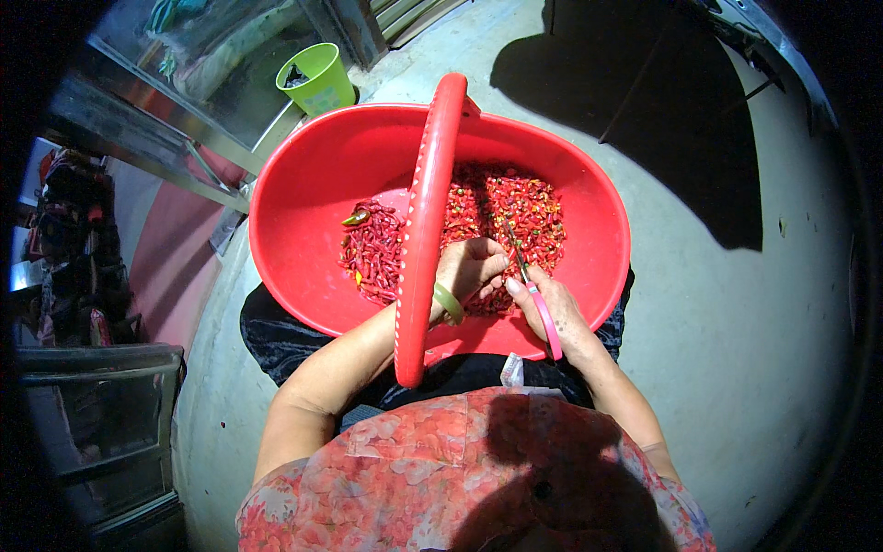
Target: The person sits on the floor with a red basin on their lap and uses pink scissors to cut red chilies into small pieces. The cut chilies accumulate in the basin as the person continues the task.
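Observation:
A red plastic basket (310, 159) with an arched handle (433, 207) sits over my lap. My right hand (552, 303) is shut on scissors with pink handles (545, 321), whose blades point up and left over a pile of cut red chili pieces (531, 207). Close to the blades, the fingers of my left hand (476, 269) are pinched together; whether a chili is between them is too small to tell. The left forearm passes under the handle, with a green bangle at its wrist (448, 303). At the basket's left lie whole red chilies (372, 248), with a greenish one on top.
A light green bin (321, 83) with something dark inside stands on the floor beyond the basket. Metal-framed glass doors (200, 90) are at the upper left, and another framed panel (103, 372) stands at the lower left. A large shadow covers the floor at the upper right.

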A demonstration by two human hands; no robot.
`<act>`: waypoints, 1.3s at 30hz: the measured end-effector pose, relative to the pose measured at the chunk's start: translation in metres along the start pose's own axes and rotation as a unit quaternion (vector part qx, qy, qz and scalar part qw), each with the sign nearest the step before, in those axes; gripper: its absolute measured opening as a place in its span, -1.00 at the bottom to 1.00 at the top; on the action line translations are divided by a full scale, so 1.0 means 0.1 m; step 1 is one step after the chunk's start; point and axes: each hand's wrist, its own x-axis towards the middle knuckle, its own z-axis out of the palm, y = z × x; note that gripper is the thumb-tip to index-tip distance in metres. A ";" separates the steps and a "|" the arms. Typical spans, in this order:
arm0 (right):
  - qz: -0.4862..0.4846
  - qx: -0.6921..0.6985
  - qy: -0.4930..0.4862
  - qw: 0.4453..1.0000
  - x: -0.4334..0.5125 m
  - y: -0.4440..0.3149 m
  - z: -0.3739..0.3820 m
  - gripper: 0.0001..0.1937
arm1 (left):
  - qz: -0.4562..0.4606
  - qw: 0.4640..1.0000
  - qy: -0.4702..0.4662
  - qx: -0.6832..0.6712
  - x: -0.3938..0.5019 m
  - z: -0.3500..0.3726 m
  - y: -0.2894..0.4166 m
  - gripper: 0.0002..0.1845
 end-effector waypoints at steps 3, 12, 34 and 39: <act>0.028 0.002 -0.001 1.000 0.03 0.00 0.00 -0.67 | -0.003 1.000 -0.004 -0.016 0.01 -0.01 -0.02 -0.83; -0.012 0.003 -0.008 1.000 0.02 0.09 0.03 -0.61 | -0.027 0.991 0.040 -0.121 0.06 -0.02 -0.07 -0.90; 0.011 0.037 -0.010 0.999 0.02 0.00 0.02 -0.63 | 0.008 0.997 0.065 -0.042 0.03 0.05 -0.09 -0.92; 0.026 0.031 -0.023 0.999 0.02 -0.06 0.03 -0.63 | 0.030 0.998 0.055 0.009 0.05 0.05 -0.11 -0.92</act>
